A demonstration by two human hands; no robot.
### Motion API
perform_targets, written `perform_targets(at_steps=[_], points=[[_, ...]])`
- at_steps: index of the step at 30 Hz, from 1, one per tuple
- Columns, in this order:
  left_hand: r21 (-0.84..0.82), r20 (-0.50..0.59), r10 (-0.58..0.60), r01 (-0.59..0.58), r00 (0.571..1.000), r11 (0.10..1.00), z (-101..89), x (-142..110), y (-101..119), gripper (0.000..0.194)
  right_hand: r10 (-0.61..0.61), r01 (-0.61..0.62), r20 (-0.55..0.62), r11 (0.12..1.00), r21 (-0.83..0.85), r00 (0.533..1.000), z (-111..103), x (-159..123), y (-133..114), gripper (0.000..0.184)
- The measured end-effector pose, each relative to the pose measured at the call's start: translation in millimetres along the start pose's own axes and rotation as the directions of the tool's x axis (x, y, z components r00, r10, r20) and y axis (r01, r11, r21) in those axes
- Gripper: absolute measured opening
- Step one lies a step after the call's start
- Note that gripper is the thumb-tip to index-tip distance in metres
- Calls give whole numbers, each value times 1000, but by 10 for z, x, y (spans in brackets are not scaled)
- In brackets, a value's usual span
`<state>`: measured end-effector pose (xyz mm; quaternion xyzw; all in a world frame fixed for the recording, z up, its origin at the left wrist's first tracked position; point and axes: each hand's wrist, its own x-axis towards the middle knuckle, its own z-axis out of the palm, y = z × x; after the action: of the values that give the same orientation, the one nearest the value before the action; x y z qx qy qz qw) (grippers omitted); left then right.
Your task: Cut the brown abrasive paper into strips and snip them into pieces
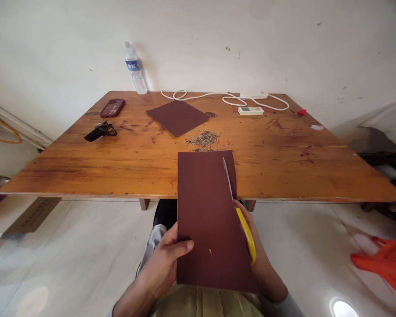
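Note:
A dark maroon sheet of card (206, 193) is held up in front of me, past the table's near edge. My left hand (174, 246) grips its left side, thumb on top and fingers behind. At the right side, my right hand (249, 220) is closed around yellow-handled scissors (246, 233), partly hidden by the sheet. One metal blade lies over the sheet's face, near its right edge; the other blade is out of sight. A small pale scrap sits on the lower part of the sheet. On the table beyond lies a heap of fine clippings (204, 138).
Another maroon sheet (178, 116) rests on the wooden table (119, 176). Around it are a phone (112, 108), a black hair claw (100, 131), a plastic bottle (136, 70), a white cable (204, 95) and a small white device (251, 111). An orange-red bag (383, 262) is at right.

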<state>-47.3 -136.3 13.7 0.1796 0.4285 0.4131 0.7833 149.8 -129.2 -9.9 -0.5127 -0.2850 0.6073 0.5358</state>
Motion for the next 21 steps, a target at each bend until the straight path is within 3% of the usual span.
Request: perform_targets(at_steps=[2,6,12,16,21], points=[[5,2,7,-7,1000,1000,1,-2,4,41,101,-100,-16,992,83,995,43,71,-16,25],[8,8,3,-3,1000,1000,-5,5,5,40,230,-228,18,947,225,973,74,196,-16,18],[-4,7,6,-6,1000,1000,-20,9,-15,42,147,-136,-71,981,135,987,39,254,8,30],[-1,-7,2,-2,1000,1000,-7,-2,-17,41,95,-94,-21,994,64,995,32,172,-27,32],[1,-12,3,-2,1000,1000,16,-11,3,38,-121,129,59,978,-166,991,9,-15,-105,43]])
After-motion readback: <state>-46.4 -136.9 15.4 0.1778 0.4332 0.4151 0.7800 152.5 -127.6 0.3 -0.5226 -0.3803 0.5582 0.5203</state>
